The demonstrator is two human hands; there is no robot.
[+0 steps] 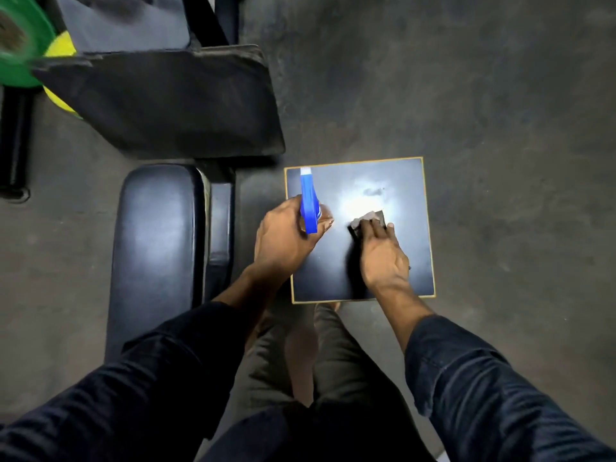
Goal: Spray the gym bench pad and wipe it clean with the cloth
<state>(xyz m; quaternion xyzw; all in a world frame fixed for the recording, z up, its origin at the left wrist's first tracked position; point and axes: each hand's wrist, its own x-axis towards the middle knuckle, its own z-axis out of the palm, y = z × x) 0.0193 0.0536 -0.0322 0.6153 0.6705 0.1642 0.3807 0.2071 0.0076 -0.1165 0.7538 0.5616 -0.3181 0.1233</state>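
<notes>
Grey gym flooring surrounds a small square black counter with a gold edge, where the left hand is closed around a blue-topped spray bottle and the right hand presses its fingers onto a small grey cloth lying there. Left of it, the black bench pad shows no spray and no wiping contact, so the task looks barely begun: both tools are being gathered, while spraying and wiping remain.
</notes>
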